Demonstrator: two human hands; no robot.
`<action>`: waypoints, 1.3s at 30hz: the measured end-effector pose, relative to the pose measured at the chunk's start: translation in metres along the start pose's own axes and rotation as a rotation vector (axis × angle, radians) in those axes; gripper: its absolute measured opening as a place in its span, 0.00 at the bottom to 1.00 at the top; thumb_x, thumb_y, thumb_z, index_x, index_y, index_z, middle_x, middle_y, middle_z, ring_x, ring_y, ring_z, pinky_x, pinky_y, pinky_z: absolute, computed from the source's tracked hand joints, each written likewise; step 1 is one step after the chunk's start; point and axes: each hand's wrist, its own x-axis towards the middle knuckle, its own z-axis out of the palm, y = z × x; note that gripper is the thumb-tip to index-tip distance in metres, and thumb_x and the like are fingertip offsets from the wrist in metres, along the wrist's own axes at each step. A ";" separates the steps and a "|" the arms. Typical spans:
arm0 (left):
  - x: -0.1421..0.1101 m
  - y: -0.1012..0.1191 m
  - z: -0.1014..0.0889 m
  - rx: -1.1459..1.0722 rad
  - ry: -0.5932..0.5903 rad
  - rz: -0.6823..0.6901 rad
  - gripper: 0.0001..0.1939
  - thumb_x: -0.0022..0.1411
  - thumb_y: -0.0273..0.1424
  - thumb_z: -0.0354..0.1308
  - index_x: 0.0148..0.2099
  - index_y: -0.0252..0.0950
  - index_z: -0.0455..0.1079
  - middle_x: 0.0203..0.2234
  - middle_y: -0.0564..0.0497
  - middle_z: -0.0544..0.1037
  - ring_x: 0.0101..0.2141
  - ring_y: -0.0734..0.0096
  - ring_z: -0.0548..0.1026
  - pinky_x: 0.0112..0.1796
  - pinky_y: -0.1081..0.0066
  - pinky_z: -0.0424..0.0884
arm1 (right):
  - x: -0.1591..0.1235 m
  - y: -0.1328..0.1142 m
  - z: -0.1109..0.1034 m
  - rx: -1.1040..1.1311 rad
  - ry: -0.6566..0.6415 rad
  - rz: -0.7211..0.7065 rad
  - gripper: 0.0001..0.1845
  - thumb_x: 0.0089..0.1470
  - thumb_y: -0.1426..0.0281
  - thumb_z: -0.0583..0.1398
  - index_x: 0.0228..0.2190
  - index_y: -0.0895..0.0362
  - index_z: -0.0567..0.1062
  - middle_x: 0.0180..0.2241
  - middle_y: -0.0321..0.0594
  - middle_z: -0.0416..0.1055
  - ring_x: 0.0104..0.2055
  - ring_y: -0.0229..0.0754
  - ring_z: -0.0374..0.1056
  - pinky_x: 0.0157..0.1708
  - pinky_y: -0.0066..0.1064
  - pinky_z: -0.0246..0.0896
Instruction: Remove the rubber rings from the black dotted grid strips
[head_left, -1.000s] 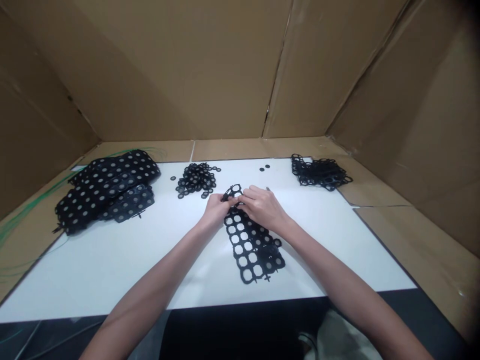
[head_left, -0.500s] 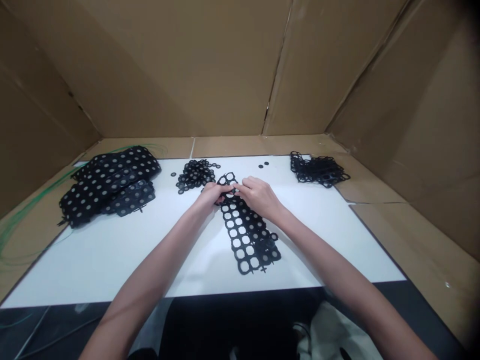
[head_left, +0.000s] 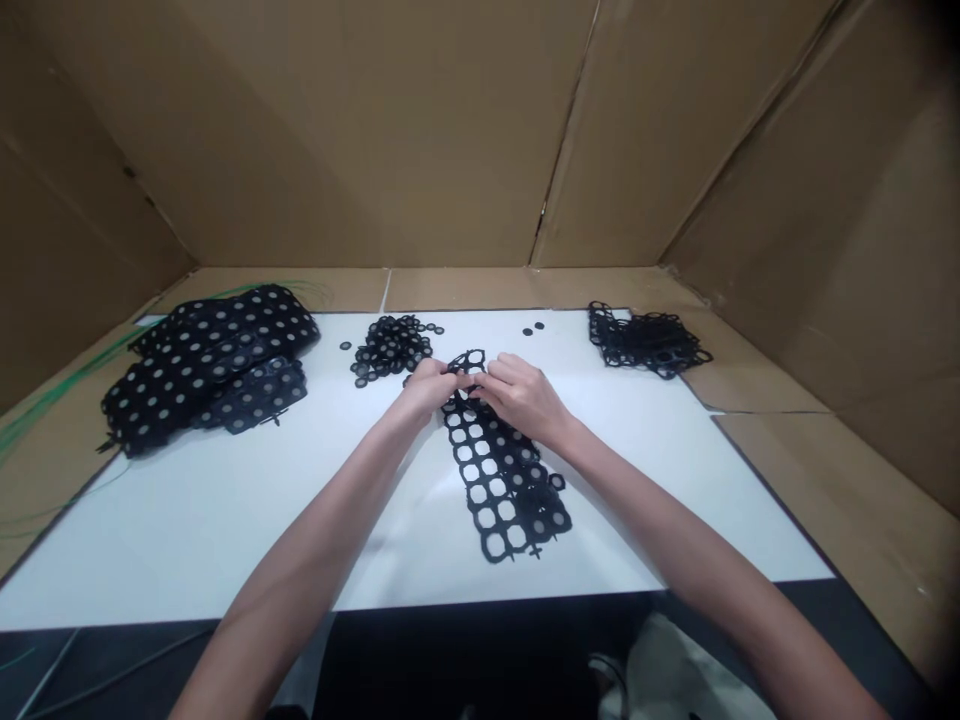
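Observation:
A black rubber sheet [head_left: 489, 488] lies in the middle of the white table, its far end between my hands. Its left columns are open holes; the right part still carries discs with pale centres. My left hand [head_left: 432, 388] pinches the sheet's far left edge. Close beside it, my right hand [head_left: 523, 397] is closed at the far end, thumb and fingertips meeting the left hand's. Whether a small disc sits between the fingertips is hidden. Just left of my left hand is a pile of loose black ring-shaped discs [head_left: 391, 345].
A stack of dotted black sheets [head_left: 210, 365] lies at the left, near thin green strands [head_left: 64, 390]. Emptied black lattice sheets [head_left: 649, 340] are heaped at the right. Two small dark discs [head_left: 528, 332] lie at the back. Cardboard walls [head_left: 375, 130] enclose the white table [head_left: 360, 540].
Both hands stay together at the sheet's far end, with slight finger movement. The far end of the sheet is bent a little more to the right. The view has shifted slightly.

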 end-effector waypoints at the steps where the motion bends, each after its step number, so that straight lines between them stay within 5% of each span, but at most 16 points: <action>1: -0.001 0.001 0.001 0.014 -0.002 0.008 0.12 0.33 0.32 0.64 0.18 0.33 0.64 0.13 0.55 0.64 0.19 0.76 0.61 0.21 0.74 0.54 | -0.001 0.000 0.001 0.007 -0.003 0.001 0.10 0.55 0.72 0.51 0.25 0.59 0.69 0.21 0.38 0.61 0.27 0.38 0.53 0.26 0.29 0.50; 8: -0.003 0.004 0.003 -0.013 -0.014 -0.004 0.13 0.33 0.33 0.64 0.21 0.32 0.65 0.15 0.54 0.66 0.21 0.74 0.62 0.23 0.73 0.54 | -0.005 0.005 0.002 0.198 -0.049 0.105 0.07 0.55 0.70 0.52 0.29 0.60 0.68 0.26 0.40 0.63 0.30 0.38 0.57 0.28 0.28 0.55; 14: -0.005 0.004 -0.004 -0.009 -0.153 0.088 0.12 0.40 0.36 0.61 0.23 0.31 0.67 0.18 0.53 0.66 0.20 0.78 0.60 0.23 0.74 0.52 | -0.010 0.005 -0.001 0.337 0.020 0.239 0.07 0.53 0.68 0.54 0.33 0.59 0.67 0.28 0.39 0.64 0.33 0.38 0.60 0.33 0.28 0.59; 26: -0.016 0.014 -0.003 -0.244 -0.185 -0.005 0.13 0.41 0.33 0.63 0.19 0.32 0.63 0.14 0.54 0.66 0.17 0.80 0.59 0.20 0.74 0.54 | -0.014 0.003 -0.004 0.142 0.062 0.132 0.11 0.54 0.67 0.53 0.37 0.60 0.69 0.26 0.40 0.62 0.30 0.40 0.57 0.31 0.31 0.58; 39: -0.013 0.004 -0.001 0.020 -0.162 0.146 0.14 0.45 0.39 0.59 0.23 0.31 0.67 0.17 0.53 0.67 0.21 0.76 0.61 0.25 0.74 0.55 | -0.012 0.001 -0.009 0.066 0.033 0.098 0.11 0.55 0.70 0.51 0.38 0.58 0.70 0.23 0.39 0.60 0.29 0.40 0.55 0.28 0.30 0.53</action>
